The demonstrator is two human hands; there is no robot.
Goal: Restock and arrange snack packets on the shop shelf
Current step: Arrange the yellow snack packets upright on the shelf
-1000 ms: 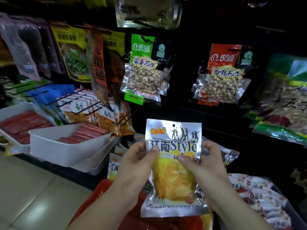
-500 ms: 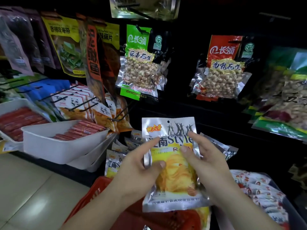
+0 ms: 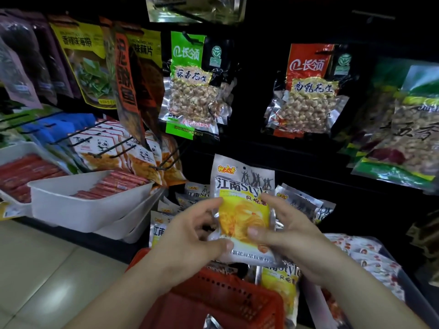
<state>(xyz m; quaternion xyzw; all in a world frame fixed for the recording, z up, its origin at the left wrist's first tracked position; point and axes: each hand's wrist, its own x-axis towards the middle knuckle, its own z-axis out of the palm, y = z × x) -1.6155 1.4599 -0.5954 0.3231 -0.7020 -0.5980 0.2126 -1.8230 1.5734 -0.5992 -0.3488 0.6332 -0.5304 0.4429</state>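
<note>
A silver and yellow snack packet (image 3: 242,193) stands upright at the centre, held from both sides. My left hand (image 3: 190,236) grips its lower left edge with thumb in front and fingers curled round. My right hand (image 3: 287,231) pinches its right side, thumb across the yellow front. Behind the packet, several matching packets (image 3: 299,200) stand in a low shelf row. Another matching packet (image 3: 280,286) leans in the red basket (image 3: 213,302) below my hands.
White trays (image 3: 90,205) with red sausages sit at the left. Green (image 3: 190,86) and red (image 3: 308,91) peanut bags hang on hooks above. Panda packets (image 3: 104,150) hang on wire pegs. A bin of small white and red packets (image 3: 365,260) lies at the lower right.
Both hands slid down the packet from its top corners to its middle and lower part. The packet moved forward toward the shelf row, and the view came closer.
</note>
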